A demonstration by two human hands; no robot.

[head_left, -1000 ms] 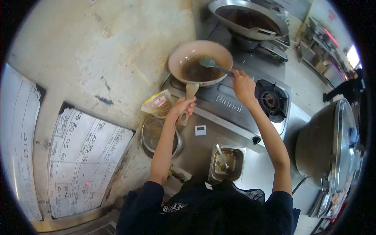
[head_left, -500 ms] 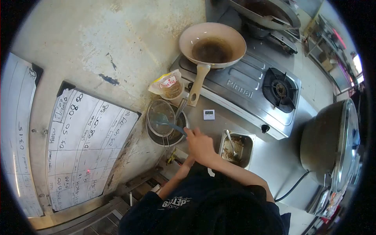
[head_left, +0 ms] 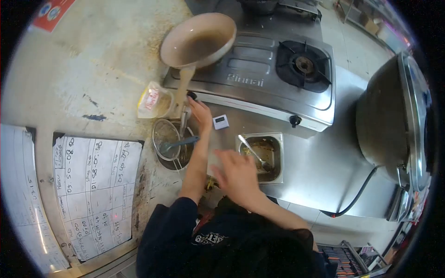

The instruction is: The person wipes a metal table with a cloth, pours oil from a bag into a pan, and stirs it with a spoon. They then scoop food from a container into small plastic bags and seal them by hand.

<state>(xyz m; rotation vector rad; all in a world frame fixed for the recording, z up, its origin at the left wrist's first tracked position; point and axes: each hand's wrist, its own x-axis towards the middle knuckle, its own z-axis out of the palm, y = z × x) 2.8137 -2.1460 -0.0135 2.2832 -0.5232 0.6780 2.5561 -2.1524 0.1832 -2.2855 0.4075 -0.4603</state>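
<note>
My left hand (head_left: 201,113) reaches to the stove's front, its fingertips closed at the black stove knob (head_left: 191,95), beside the frying pan's pale handle (head_left: 184,83). My right hand (head_left: 238,173) hangs over the counter's front, slightly blurred, fingers apart and holding nothing. To its left, a blue-grey spatula (head_left: 178,143) rests across a wire strainer (head_left: 165,133) set over a metal pot (head_left: 164,162). Close to the right hand is a steel pan (head_left: 278,157) with a spoon (head_left: 252,150) in some brown residue. The frying pan (head_left: 199,39) sits on the left burner.
The Rinnai stove (head_left: 259,83) has a bare right burner (head_left: 303,65). A small white timer (head_left: 220,122) lies before it. A Sovia packet (head_left: 153,99) stands in a tub by the wall. At right is a large lidded pot (head_left: 382,111) with a black cable (head_left: 359,201).
My right hand has let go of the spatula, leaving it on the strainer, and moved back. My left hand has come up to the stove knob. The view has shifted right.
</note>
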